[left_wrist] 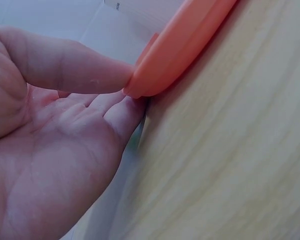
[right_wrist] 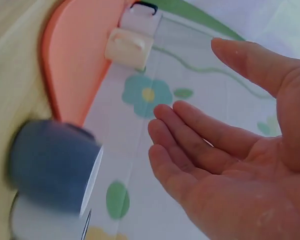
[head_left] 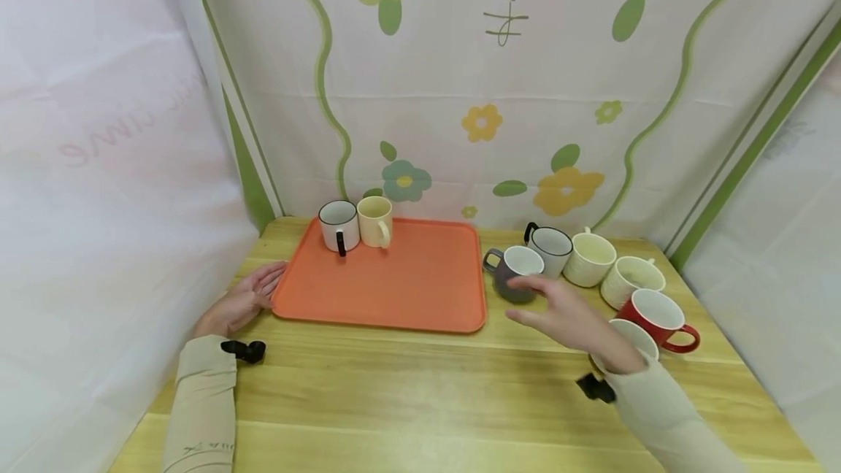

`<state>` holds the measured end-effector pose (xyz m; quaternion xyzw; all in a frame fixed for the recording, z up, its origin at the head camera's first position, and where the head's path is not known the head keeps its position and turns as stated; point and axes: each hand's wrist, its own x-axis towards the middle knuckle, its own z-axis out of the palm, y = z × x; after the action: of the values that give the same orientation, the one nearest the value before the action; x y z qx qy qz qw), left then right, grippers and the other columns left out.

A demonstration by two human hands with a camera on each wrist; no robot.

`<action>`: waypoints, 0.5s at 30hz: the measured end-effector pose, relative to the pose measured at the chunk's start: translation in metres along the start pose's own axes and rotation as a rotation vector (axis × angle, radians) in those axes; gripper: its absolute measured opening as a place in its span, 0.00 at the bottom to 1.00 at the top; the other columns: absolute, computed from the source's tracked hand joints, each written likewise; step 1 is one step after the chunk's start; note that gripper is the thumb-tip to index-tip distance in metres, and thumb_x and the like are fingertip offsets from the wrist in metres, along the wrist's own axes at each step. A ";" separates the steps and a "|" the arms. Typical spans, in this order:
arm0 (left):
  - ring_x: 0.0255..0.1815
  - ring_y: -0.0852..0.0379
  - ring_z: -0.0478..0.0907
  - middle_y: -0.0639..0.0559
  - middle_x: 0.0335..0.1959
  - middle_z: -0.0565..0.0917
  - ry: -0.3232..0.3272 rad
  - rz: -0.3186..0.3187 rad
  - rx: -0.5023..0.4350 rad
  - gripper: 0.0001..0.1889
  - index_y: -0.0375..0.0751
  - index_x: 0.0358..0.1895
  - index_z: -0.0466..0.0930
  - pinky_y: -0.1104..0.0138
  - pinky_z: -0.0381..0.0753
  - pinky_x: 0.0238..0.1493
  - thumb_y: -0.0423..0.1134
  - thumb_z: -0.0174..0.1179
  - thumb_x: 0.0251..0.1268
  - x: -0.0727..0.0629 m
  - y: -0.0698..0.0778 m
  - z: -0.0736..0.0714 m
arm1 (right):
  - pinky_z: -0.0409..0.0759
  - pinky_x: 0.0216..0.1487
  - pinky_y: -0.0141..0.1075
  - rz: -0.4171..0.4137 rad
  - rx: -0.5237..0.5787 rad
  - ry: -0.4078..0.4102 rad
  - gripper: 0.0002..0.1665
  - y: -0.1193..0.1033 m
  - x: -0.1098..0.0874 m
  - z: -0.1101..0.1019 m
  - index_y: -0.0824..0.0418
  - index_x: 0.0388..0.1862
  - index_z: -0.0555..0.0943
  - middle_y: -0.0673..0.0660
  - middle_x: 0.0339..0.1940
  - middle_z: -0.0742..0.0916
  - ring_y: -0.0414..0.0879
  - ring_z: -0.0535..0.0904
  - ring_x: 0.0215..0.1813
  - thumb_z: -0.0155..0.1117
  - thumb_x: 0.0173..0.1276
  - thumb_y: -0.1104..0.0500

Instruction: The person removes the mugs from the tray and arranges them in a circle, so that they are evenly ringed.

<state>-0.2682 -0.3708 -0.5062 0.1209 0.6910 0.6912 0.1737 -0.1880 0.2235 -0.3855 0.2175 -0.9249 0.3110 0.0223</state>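
Note:
At the left edge of the orange tray (head_left: pixel 394 290), my left hand (head_left: pixel 239 301) holds the rim (left_wrist: pixel 160 62), thumb at its side and fingers reaching beneath. A white mug (head_left: pixel 339 228) with black rim and handle and a cream mug (head_left: pixel 376 223) stand side by side in the tray's far left corner. My right hand (head_left: pixel 558 312) is held over the right side of the table, fingers extended and holding nothing. It overlaps the near side of a grey mug (head_left: pixel 515 287) with white inside; the right wrist view shows that mug (right_wrist: pixel 55 165) apart from the fingers (right_wrist: pixel 165 132).
Right of the tray, mugs form a curved row: a white one with black rim (head_left: pixel 555 258), cream ones (head_left: pixel 589 261) (head_left: pixel 620 287), a red one (head_left: pixel 647 316) and a pale one (head_left: pixel 640 334) partly behind my right wrist. A flowered curtain (head_left: pixel 427 93) encloses the wooden table (head_left: pixel 394 400).

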 end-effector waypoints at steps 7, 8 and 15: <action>0.86 0.31 0.25 0.30 0.87 0.28 0.009 -0.005 -0.020 0.54 0.29 0.85 0.29 0.82 0.75 0.65 0.10 0.47 0.57 0.000 0.000 0.000 | 0.78 0.71 0.58 -0.068 0.034 -0.141 0.36 -0.030 0.077 0.035 0.63 0.72 0.78 0.63 0.69 0.85 0.62 0.80 0.69 0.74 0.70 0.50; 0.86 0.31 0.25 0.30 0.87 0.28 0.008 -0.006 -0.018 0.54 0.29 0.85 0.29 0.82 0.75 0.65 0.10 0.47 0.57 0.000 0.000 0.000 | 0.77 0.72 0.59 -0.073 0.050 -0.158 0.36 -0.033 0.088 0.041 0.64 0.73 0.77 0.63 0.70 0.84 0.62 0.79 0.70 0.74 0.70 0.50; 0.87 0.32 0.26 0.31 0.87 0.29 0.008 -0.009 0.004 0.53 0.30 0.86 0.29 0.81 0.75 0.65 0.10 0.47 0.58 0.000 0.000 -0.001 | 0.75 0.76 0.55 -0.036 0.126 -0.189 0.37 -0.042 0.156 0.079 0.62 0.75 0.76 0.61 0.74 0.81 0.57 0.74 0.78 0.73 0.71 0.49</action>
<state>-0.2683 -0.3719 -0.5062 0.1153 0.6934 0.6897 0.1738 -0.3046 0.0867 -0.3981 0.2635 -0.8974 0.3463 -0.0733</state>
